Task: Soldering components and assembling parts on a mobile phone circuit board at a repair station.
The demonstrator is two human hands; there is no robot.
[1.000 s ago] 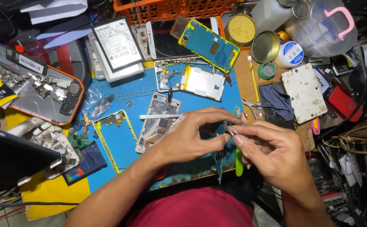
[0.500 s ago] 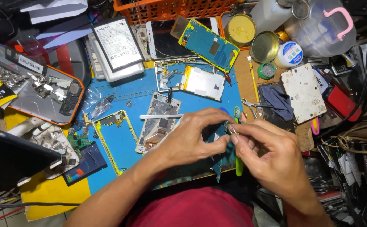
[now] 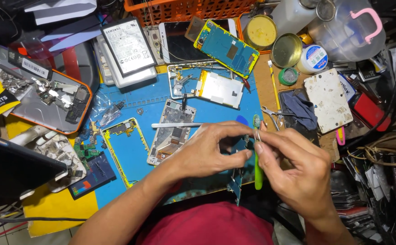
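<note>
hands (image 3: 257,154) stayed pinching tweezers (image 3: 257,135) over cluttered blue mat (image 3: 134,97).

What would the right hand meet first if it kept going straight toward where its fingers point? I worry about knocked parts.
The right hand points up-left, so it would probably first meet the left hand's fingertips, which it nearly touches above the green pry tool. Depth is unclear.

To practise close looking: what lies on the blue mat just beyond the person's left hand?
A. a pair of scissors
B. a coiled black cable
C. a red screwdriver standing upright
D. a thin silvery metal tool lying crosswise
D: a slim silvery metal tool lies crosswise on the blue mat, across an opened phone frame, just above the left hand.
</note>
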